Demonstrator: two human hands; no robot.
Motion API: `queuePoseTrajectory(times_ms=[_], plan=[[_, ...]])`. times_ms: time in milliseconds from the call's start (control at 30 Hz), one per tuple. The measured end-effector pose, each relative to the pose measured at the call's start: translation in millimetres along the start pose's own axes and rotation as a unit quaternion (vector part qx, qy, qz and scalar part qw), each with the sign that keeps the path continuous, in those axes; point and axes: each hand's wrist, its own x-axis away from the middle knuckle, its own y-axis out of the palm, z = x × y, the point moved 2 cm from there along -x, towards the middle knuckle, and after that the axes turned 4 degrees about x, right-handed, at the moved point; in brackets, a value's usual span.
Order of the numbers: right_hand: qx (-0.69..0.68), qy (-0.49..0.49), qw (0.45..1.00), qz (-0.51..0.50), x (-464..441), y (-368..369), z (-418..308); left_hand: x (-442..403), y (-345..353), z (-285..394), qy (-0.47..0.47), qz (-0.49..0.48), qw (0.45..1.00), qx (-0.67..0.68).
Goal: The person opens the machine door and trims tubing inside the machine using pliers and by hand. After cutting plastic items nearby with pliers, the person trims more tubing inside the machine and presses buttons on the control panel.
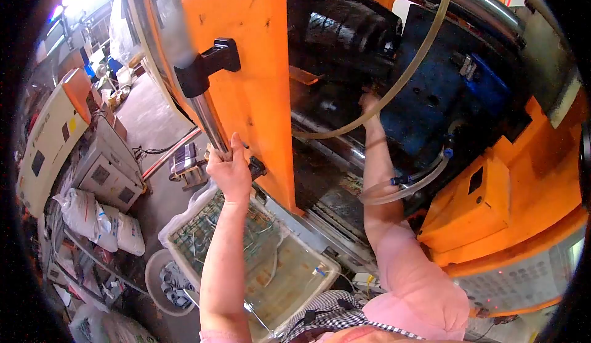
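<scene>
L fingers point(218, 162) round chrome door bar point(209, 123); R fingers point(369, 101) in machine point(418, 78), can't tell state; sacks point(101, 225), grey flr point(148, 103) L.

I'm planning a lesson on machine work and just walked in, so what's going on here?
A person stands at an open machine. Their left grip is closed around the metal handle on an orange panel. Their right grip reaches into the machine's dark interior; whether it holds anything is too dark to tell. A pale hose curves across in front of that wrist. Below the left arm sits a tub of murky liquid.
</scene>
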Motion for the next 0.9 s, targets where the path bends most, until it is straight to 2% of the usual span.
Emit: queuePoseTrajectory(times_ms=[33,67,133,167,233,367,400,467,567,667,900], plan=[[0.116,0.042,0.992,-0.018,1.9,-2.0,-4.8,-1.1,0.4,-2.2,0.016,0.001,1.0,0.003],[0.116,0.042,0.992,-0.018,5.9,-0.5,-8.3,-1.3,0.4,-3.1,0.033,0.002,0.999,0.006],[0.012,0.016,0.997,0.074,12.7,2.3,-10.4,-0.8,-0.5,2.4,0.007,-0.009,1.0,0.017],[0.012,0.017,0.997,0.074,16.2,2.5,-11.4,-0.7,-0.6,3.7,-0.019,-0.019,0.999,0.029],[-0.004,-0.022,0.997,0.079,17.3,2.4,-10.2,-0.9,0.0,-6.1,-0.012,-0.013,0.999,0.032],[0.085,-0.045,0.994,0.056,29.2,-0.7,-14.7,-0.9,-0.6,-12.0,-0.019,-0.008,0.999,0.028],[0.118,-0.106,0.985,0.065,34.7,-1.2,-20.0,-1.2,-1.4,-12.6,-0.019,-0.008,0.999,0.027],[0.153,-0.165,0.972,0.074,48.9,-1.0,-35.3,-1.6,-2.4,-13.2,0.002,-0.019,1.0,0.019],[0.1,-0.116,0.984,0.091,55.9,1.4,-44.3,-0.5,-1.5,-7.0,-0.02,-0.017,0.999,0.024],[0.033,-0.115,0.992,0.032,-9.9,4.0,4.4,-1.3,-3.4,-16.0,-0.005,-0.018,1.0,0.005],[-0.075,-0.056,0.995,0.02,-12.2,4.2,-17.0,-0.9,-3.3,-12.5,0.013,-0.008,1.0,-0.018]])
